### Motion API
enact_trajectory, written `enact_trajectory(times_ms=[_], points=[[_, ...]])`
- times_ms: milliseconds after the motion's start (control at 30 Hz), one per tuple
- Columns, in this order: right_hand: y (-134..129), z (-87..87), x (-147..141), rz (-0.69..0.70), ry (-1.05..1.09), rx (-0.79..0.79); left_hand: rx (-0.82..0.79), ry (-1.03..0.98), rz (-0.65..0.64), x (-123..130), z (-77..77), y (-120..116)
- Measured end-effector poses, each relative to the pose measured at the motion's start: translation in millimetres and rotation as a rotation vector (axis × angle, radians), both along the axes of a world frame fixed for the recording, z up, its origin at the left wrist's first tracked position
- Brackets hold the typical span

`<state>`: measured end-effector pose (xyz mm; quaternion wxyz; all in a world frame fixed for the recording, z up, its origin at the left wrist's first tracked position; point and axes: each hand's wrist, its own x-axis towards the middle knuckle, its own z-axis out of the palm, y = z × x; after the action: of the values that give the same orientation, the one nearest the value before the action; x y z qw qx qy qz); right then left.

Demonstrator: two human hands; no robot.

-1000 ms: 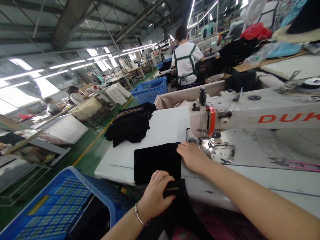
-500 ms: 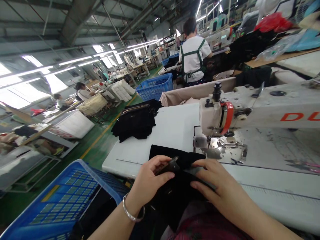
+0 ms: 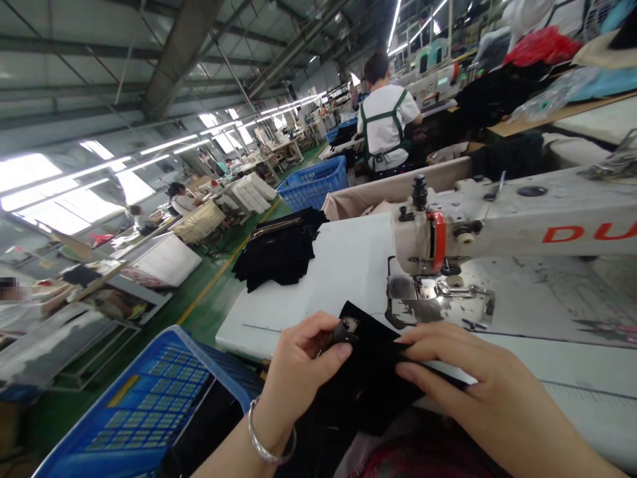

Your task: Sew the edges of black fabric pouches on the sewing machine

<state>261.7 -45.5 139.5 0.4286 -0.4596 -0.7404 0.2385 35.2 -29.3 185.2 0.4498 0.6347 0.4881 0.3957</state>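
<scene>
A black fabric piece (image 3: 368, 378) hangs between my hands at the front edge of the white table. My left hand (image 3: 311, 358), with a silver bangle at the wrist, is closed around a small dark tool with a metal end (image 3: 348, 325), held against the cloth. My right hand (image 3: 458, 365) pinches the cloth's right part between thumb and fingers. Just beyond it stands the sewing machine (image 3: 428, 239) with its metal needle plate (image 3: 438, 295). A stack of black fabric pieces (image 3: 279, 249) lies on the table's far left part.
A blue basket (image 3: 149, 392) with dark cloth stands at lower left. Behind the table are a beige fabric-lined bin (image 3: 398, 184) and another blue basket (image 3: 316, 186). Scissors (image 3: 602, 328) lie at the right. A person in a green apron (image 3: 385, 119) works ahead.
Both hands have moved slightly right and down with the black cloth. The cloth's far part has folded up into a point, and the tool's metal end shows more. The view has shifted a little.
</scene>
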Motion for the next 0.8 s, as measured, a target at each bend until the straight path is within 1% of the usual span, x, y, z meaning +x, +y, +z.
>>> enact_trajectory(times_ms=[100,200,367,467,600,733,800], points=[[-4,4.6,2,-0.011,0.011,-0.065,0.034,-0.044,-0.014,2,-1.2,-1],[-5,5.4,4,-0.022,0.007,-0.1,0.051,-0.063,-0.019,3,-3.3,-1],[-2,8.5,4,-0.057,-0.033,-0.183,0.067,-0.035,-0.005,5,-5.4,-1],[1,14.9,2,-0.049,-0.075,-0.154,0.088,-0.007,0.008,6,-4.6,0],[4,25.2,-2,0.051,-0.098,-0.079,0.126,0.057,-0.006,7,0.0,-1],[6,31.3,-2,0.06,-0.109,-0.073,0.185,0.114,-0.018,8,7.9,0],[6,33.4,-1,0.073,-0.107,-0.043,0.216,0.138,-0.02,9,11.7,1]])
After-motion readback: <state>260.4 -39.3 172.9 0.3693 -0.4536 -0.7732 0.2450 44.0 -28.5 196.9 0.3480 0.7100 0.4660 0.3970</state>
